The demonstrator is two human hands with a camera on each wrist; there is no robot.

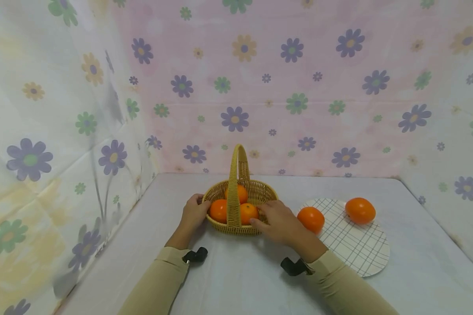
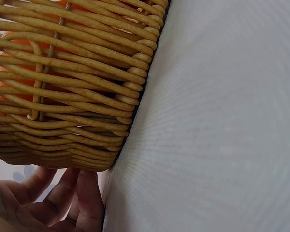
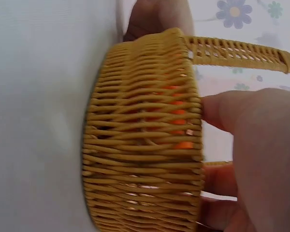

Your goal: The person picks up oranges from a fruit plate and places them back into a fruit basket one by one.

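Note:
A wicker basket (image 1: 236,229) with a tall arched handle stands on the white tabletop, with three oranges (image 1: 248,213) inside. At the basket's left end, my left hand (image 1: 195,212) holds it, the thumb by the rim. Its bent fingers (image 2: 89,193) touch the outer wall low down in the left wrist view. My right hand (image 1: 281,221) grips the basket's right end from above. In the right wrist view its thumb (image 3: 220,111) lies at the rim, while the fingers reach over it, their tips hidden. The nearest orange sits right beside that thumb.
Right of the basket lies a white oval placemat (image 1: 362,249) with a dark grid pattern. One orange fruit (image 1: 311,219) is at its left edge, and another orange fruit (image 1: 360,211) sits near its far right. Flowered cloth walls (image 1: 268,92) enclose the table's back and sides.

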